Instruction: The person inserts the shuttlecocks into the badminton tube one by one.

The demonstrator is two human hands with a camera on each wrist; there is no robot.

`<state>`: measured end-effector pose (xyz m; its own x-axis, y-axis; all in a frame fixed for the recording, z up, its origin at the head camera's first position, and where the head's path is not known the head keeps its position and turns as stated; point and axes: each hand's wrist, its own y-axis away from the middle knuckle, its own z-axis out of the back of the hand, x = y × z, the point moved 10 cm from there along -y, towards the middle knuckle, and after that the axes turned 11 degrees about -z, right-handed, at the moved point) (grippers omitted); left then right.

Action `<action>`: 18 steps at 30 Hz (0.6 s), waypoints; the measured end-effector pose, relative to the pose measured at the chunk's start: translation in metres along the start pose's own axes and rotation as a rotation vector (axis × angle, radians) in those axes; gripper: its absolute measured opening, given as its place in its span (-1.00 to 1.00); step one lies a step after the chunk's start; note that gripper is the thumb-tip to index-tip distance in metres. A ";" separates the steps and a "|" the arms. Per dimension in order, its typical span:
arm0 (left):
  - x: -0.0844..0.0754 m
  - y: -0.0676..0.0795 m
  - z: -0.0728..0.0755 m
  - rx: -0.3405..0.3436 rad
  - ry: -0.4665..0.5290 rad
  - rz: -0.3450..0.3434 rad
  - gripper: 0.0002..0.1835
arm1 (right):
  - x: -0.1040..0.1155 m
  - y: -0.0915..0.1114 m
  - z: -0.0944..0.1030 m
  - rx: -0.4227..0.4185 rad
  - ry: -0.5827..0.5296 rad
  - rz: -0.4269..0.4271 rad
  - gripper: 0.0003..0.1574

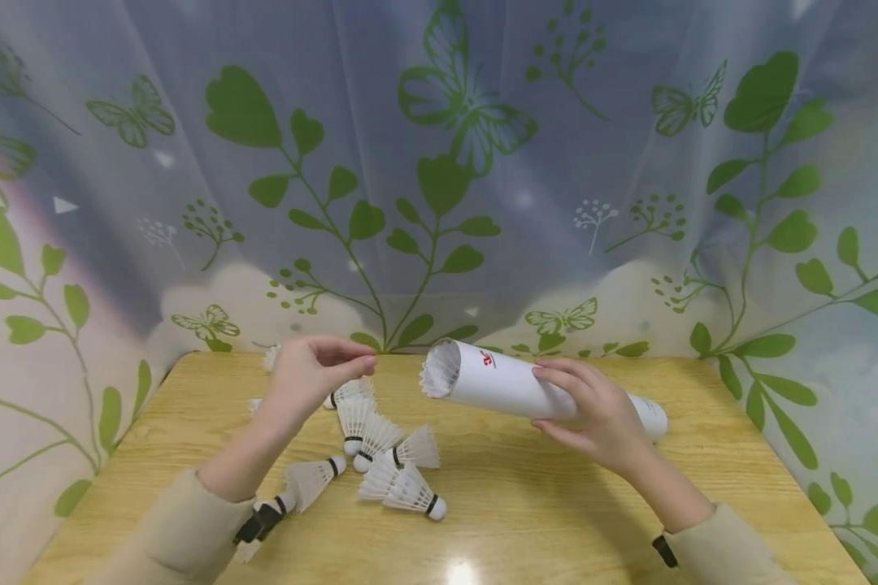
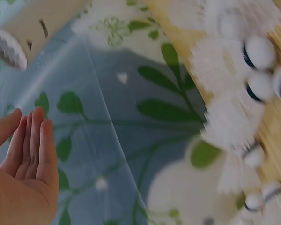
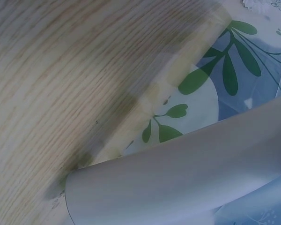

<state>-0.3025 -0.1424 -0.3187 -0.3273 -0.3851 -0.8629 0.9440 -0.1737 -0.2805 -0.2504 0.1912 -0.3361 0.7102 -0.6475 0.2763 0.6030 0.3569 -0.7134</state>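
Note:
My right hand [image 1: 596, 414] grips a long white shuttlecock tube [image 1: 508, 383] around its body, thumb below and fingers over the top. The tube is tilted, its mouth facing left and raised, its far end lower by the tabletop. White feather tips of a shuttlecock [image 1: 437, 372] show in the mouth. My left hand [image 1: 310, 374] hovers left of the mouth, holding nothing; in the left wrist view its fingers [image 2: 35, 145] are extended. Below it lie several loose white shuttlecocks [image 1: 413, 490] with dark bands. In the right wrist view the tube [image 3: 178, 176] crosses the lower part.
The light wooden table [image 1: 527, 520] carries the loose shuttlecocks left of centre, some overlapping. One shuttlecock [image 1: 271, 357] lies at the back edge, partly behind the left hand. A curtain [image 1: 373, 203] with green leaves and butterflies hangs right behind the table and along both sides.

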 end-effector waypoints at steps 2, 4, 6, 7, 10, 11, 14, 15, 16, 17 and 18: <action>0.006 0.004 0.014 -0.014 -0.010 0.017 -0.73 | 0.000 0.000 0.000 -0.001 0.000 0.001 -0.20; 0.013 0.008 0.026 -0.027 -0.009 0.028 -0.71 | -0.001 0.001 0.000 0.001 0.002 0.000 -0.20; 0.021 0.013 0.038 -0.035 -0.014 0.042 -0.68 | -0.001 0.001 0.000 0.003 0.004 -0.001 -0.20; 0.025 0.015 0.044 -0.040 -0.026 0.047 -0.68 | -0.001 0.000 0.000 0.005 0.004 -0.002 -0.19; 0.040 0.025 0.057 -0.045 -0.055 0.068 -0.67 | -0.001 0.000 0.000 0.007 0.006 -0.006 -0.19; 0.045 0.029 0.061 -0.045 -0.076 0.075 -0.67 | -0.001 0.000 0.000 0.008 0.006 -0.008 -0.19; 0.062 0.043 0.070 -0.039 -0.106 0.106 -0.68 | -0.002 0.000 0.000 0.012 0.004 -0.014 -0.18; 0.068 0.048 0.073 -0.036 -0.115 0.115 -0.68 | -0.002 0.000 0.000 0.014 0.004 -0.015 -0.18; 0.075 0.053 0.076 -0.038 -0.117 0.128 -0.67 | -0.002 0.000 0.000 0.016 0.004 -0.014 -0.18; 0.082 0.059 0.078 -0.036 -0.129 0.142 -0.67 | -0.002 0.000 0.000 0.017 0.003 -0.013 -0.19; 0.088 0.064 0.080 -0.031 -0.131 0.159 -0.67 | -0.002 0.000 0.000 0.017 0.003 -0.012 -0.19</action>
<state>-0.2745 -0.2604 -0.3790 -0.1752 -0.5201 -0.8359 0.9843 -0.0741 -0.1602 -0.2517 0.1922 -0.3370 0.7019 -0.6538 0.2826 0.6176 0.3610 -0.6988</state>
